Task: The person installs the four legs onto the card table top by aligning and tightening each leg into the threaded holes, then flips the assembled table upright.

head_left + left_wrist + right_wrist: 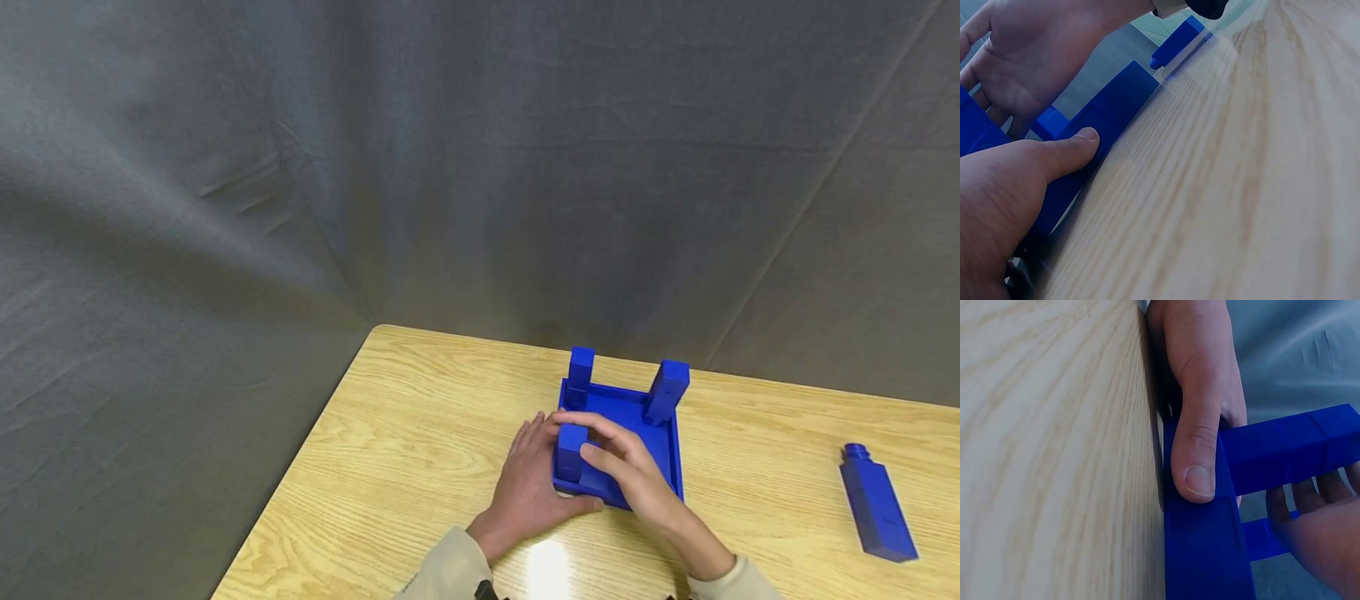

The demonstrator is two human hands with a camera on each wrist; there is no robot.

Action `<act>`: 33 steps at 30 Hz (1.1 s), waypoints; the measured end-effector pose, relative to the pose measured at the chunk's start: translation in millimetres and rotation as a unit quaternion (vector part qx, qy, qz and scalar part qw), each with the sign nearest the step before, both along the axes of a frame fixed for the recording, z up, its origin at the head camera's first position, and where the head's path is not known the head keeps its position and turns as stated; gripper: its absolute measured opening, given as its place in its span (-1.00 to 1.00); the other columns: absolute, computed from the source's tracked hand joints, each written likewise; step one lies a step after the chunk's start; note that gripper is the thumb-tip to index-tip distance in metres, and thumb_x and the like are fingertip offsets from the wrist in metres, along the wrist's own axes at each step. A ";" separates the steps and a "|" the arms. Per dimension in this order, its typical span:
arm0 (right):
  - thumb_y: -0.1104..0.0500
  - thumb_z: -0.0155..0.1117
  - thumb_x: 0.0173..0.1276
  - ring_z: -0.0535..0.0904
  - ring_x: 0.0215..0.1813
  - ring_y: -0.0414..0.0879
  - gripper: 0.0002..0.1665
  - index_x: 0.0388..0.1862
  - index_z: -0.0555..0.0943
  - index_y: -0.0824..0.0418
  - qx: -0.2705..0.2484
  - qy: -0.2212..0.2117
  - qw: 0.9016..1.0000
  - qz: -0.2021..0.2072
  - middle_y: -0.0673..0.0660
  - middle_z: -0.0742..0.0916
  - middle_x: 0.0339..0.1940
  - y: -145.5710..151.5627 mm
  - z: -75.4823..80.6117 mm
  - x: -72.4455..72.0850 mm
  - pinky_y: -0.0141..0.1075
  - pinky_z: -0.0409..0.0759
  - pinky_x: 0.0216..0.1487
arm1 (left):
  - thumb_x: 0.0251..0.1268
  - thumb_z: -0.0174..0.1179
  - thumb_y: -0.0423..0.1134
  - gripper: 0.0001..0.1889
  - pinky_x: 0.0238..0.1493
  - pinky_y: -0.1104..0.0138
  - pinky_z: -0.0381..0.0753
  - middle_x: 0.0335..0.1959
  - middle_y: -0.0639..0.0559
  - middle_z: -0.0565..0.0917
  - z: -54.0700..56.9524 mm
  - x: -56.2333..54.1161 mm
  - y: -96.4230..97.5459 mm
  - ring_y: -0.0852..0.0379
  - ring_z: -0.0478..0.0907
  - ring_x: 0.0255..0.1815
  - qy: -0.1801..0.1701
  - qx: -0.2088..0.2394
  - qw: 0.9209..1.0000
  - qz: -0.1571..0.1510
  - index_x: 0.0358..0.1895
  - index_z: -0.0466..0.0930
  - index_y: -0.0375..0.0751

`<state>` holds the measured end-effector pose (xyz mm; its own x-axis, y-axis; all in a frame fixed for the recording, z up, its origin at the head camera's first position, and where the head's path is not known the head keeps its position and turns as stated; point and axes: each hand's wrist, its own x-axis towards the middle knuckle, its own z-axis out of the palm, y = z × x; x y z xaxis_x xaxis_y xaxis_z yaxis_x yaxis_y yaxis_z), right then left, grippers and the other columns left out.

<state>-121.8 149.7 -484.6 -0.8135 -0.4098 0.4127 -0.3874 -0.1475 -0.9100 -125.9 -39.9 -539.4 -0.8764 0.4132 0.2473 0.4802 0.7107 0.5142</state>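
A shallow blue square tray [626, 407] with a low rim lies on the table, square blue legs standing at three of its corners. My left hand [531, 482] grips the near left corner, its thumb [1197, 459] along the front wall and its fingers at the left side. In my right hand [637, 479] is the upright near-left leg [572, 454], between thumb and fingers. The leg's lower end is hidden behind the tray rim. Behind it rise the far-left leg [581, 371] and the far-right leg [667, 390], which leans slightly outward.
A loose blue leg [879, 510] with a threaded end lies on its side at the right of the wooden table [420, 417]. Grey cloth [480, 183] hangs behind the table and along its left side.
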 end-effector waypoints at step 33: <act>0.55 0.00 0.64 0.56 0.52 -0.23 -0.50 0.48 0.55 0.50 -0.003 0.041 0.999 -0.031 0.14 0.73 0.45 -2.1 -0.1 0.8 -0.49 0.46 0.52 | 0.10 0.61 0.40 0.23 0.84 0.01 0.11 0.69 -0.01 0.43 -0.9 -1.0 0.0 -0.11 0.20 0.79 -0.001 -0.004 1.000 0.000 0.74 0.24 -0.12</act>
<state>-121.0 147.7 -484.6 -0.8009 -0.3569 0.4808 -0.4688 -0.1257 -0.8743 -126.9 -40.0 -540.3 -0.8769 0.4154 0.2418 0.4791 0.7147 0.5095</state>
